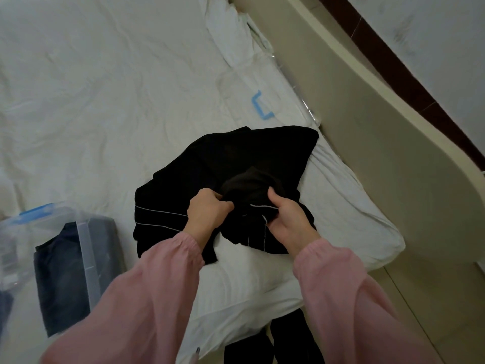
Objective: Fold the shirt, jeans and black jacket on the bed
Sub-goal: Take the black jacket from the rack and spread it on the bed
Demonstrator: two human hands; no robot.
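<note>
Honestly, the soft, floppy black jacket with white piping (236, 164) mid-frame looks light; left hand (207, 212) and right hand (287, 219) both pinch bunched fabric, better grabbing seams.

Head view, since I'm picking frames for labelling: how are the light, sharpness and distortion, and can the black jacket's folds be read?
Head view: dim, flat light, no glare; the black jacket is almost featureless, only its white piping reads; the left hand and right hand gripping it are fairly sharp; the wide lens stretches the pink sleeves near the bottom edge.
</note>
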